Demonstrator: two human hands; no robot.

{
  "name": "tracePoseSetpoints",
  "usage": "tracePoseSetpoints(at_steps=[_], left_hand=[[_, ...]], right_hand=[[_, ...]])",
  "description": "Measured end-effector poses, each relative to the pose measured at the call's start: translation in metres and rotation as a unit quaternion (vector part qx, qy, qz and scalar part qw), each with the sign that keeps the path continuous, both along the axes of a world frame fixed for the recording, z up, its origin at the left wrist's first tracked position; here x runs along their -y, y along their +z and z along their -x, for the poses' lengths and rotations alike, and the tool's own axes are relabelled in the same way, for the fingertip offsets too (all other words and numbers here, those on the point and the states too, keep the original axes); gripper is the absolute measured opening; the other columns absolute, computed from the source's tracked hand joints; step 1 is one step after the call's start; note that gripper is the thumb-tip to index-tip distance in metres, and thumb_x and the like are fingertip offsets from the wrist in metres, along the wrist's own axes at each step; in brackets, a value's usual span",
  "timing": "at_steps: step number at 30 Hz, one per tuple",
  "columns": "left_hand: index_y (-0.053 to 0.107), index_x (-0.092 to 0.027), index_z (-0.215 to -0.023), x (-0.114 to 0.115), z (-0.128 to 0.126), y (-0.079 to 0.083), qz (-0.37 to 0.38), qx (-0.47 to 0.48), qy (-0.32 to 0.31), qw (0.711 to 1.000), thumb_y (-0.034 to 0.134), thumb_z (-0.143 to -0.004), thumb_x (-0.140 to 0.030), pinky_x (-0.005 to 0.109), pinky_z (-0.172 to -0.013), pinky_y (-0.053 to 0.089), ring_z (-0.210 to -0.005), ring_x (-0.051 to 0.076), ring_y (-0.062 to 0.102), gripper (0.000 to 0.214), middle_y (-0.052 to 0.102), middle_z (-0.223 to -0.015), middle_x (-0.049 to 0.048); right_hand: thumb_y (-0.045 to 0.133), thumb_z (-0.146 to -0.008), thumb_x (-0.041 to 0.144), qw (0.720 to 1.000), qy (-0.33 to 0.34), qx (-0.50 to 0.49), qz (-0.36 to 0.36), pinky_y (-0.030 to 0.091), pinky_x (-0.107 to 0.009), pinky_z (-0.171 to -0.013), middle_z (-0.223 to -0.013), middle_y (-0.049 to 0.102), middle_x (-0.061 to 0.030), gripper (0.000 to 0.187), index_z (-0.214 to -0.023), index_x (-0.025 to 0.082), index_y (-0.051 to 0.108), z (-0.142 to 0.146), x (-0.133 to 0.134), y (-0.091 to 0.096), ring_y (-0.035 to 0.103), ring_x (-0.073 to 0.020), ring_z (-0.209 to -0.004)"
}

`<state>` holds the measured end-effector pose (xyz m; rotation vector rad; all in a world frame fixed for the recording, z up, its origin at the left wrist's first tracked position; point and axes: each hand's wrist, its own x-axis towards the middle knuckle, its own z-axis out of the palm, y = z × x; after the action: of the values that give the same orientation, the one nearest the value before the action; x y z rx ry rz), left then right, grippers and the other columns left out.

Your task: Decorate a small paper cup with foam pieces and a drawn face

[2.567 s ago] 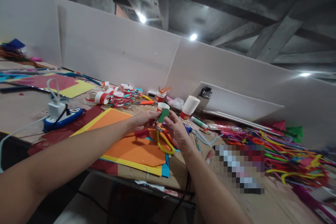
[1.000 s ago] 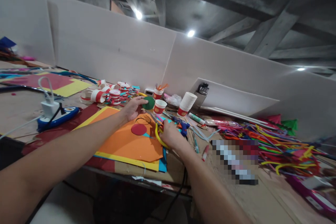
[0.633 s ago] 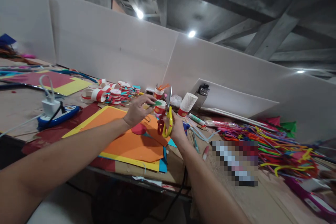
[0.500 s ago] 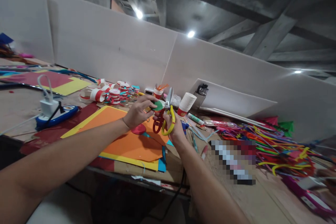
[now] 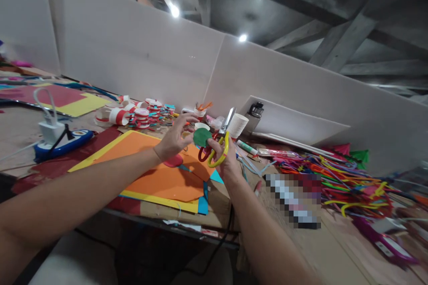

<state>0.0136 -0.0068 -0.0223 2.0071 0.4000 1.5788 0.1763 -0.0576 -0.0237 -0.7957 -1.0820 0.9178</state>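
Observation:
My right hand (image 5: 228, 160) is closed round scissors (image 5: 220, 147) with one yellow and one red handle loop, their blades pointing up. Its thumb also presses on a round green paper disc (image 5: 202, 137). Just behind the disc shows a white round rim (image 5: 201, 127), perhaps of a paper cup; what supports it is hidden. Left of the disc, my left hand (image 5: 175, 137) has its fingers curved and apart, with nothing visible between them. Orange paper sheets (image 5: 147, 173) lie below both hands, with a red round piece (image 5: 174, 160) on top.
Red-and-white paper rings (image 5: 118, 116) cluster at the back left. A blue power strip (image 5: 63, 143) with a white charger sits at the left. Behind my right hand stand stacked paper cups (image 5: 238, 125) and a bottle (image 5: 253, 118). Colourful pipe cleaners (image 5: 337, 182) spread at the right.
My left fingers have come off the green disc and spread apart. The disc now rests at my right thumb, facing me more fully. The scissors have moved slightly right and tilted.

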Motion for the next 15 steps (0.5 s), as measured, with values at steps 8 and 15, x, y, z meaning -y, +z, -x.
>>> tracePoseSetpoints(at_steps=[8, 15], left_hand=[[0.063, -0.011, -0.080, 0.001, -0.006, 0.000, 0.341, -0.015, -0.159, 0.926, 0.078, -0.068, -0.034, 0.022, -0.050, 0.045, -0.055, 0.010, 0.055, 0.030, 0.062, -0.069, 0.0028], [0.063, -0.011, -0.090, -0.003, -0.001, 0.013, 0.401, 0.158, -0.138, 0.892, 0.075, -0.069, -0.019, 0.022, -0.045, 0.049, -0.063, 0.014, 0.062, 0.025, 0.067, -0.081, 0.0058]], right_hand=[[0.068, -0.067, 0.024, 0.993, 0.010, 0.109, -0.034, 0.054, -0.027, -0.065, -0.095, 0.060, -0.0010, 0.041, -0.105, 0.023, 0.052, 0.006, 0.006, 0.003, 0.060, -0.0143, -0.079], [0.060, -0.070, 0.026, 0.975, -0.009, 0.223, 0.007, 0.044, -0.022, -0.048, -0.081, 0.057, 0.0022, 0.046, -0.115, 0.026, 0.047, 0.002, 0.004, 0.000, 0.051, -0.0103, -0.059]])
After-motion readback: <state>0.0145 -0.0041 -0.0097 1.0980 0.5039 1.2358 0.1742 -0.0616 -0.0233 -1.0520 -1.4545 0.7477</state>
